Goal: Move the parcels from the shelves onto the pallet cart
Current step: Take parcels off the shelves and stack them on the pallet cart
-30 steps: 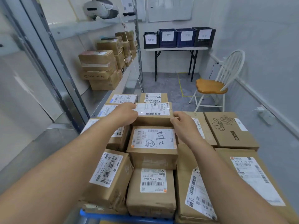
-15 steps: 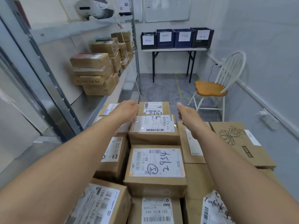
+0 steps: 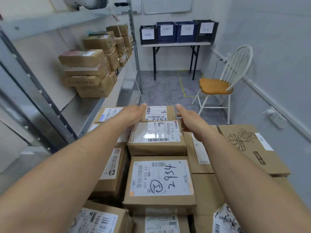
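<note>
Several brown cardboard parcels with white labels lie packed together below me, among them one marked 2934 (image 3: pixel 161 179) and, beyond it, one labelled A34 (image 3: pixel 157 138). The cart under them is hidden. My left hand (image 3: pixel 133 113) and my right hand (image 3: pixel 189 119) reach past the A34 parcel, one on each side of the far parcel (image 3: pixel 158 112), fingers stretched forward and holding nothing. More parcels stand stacked on the metal shelf (image 3: pixel 80 113) at the left: a near stack (image 3: pixel 84 71) and a farther stack (image 3: pixel 107 42).
A slanted shelf upright (image 3: pixel 33 91) runs along the left. A white chair with a wooden seat (image 3: pixel 217 86) stands at the right, near a wall socket (image 3: pixel 276 115). A folding table (image 3: pixel 176 45) with several crates is at the back wall. A thin cord (image 3: pixel 129 64) hangs by the shelf.
Both hands have let go of the A34 parcel, which now rests on the pile, and have moved forward past it. My view has moved closer to the pile.
</note>
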Action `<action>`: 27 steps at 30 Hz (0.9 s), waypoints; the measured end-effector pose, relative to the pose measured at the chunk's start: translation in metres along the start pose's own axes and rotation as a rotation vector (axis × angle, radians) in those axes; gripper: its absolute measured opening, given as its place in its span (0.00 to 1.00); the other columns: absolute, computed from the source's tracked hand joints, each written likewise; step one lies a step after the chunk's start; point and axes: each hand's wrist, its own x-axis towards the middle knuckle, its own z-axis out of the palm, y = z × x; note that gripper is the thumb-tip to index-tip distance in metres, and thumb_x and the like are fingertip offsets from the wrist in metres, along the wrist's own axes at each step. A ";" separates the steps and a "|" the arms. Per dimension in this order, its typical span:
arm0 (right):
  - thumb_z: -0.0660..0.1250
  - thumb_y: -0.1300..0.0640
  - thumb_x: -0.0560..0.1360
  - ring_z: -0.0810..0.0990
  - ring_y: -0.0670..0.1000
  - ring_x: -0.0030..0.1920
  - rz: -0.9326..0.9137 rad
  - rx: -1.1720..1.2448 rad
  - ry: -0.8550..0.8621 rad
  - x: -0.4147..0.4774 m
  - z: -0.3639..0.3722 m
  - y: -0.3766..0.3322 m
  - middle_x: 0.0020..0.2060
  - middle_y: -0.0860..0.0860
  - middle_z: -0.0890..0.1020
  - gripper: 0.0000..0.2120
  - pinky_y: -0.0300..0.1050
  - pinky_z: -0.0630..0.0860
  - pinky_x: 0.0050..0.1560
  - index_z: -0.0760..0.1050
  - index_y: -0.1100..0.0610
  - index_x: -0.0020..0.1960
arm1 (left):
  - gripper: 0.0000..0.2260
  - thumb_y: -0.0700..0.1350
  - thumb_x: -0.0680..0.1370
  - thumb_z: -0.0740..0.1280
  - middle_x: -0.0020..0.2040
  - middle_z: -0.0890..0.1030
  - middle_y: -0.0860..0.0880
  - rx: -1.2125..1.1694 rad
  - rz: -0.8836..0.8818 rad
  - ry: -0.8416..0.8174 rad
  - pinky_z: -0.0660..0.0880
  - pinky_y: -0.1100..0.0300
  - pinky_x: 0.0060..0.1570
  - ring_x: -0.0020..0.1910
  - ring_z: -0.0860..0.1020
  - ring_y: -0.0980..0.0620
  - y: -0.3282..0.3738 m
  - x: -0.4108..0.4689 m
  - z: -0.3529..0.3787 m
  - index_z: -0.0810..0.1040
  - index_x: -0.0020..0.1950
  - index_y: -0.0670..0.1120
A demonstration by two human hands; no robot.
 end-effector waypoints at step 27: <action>0.63 0.47 0.77 0.66 0.53 0.66 -0.625 -0.669 0.141 -0.184 0.032 0.028 0.64 0.52 0.72 0.22 0.46 0.65 0.63 0.70 0.54 0.68 | 0.23 0.55 0.78 0.60 0.68 0.71 0.43 0.281 -0.051 0.416 0.72 0.45 0.59 0.63 0.71 0.40 -0.097 -0.199 -0.001 0.67 0.72 0.50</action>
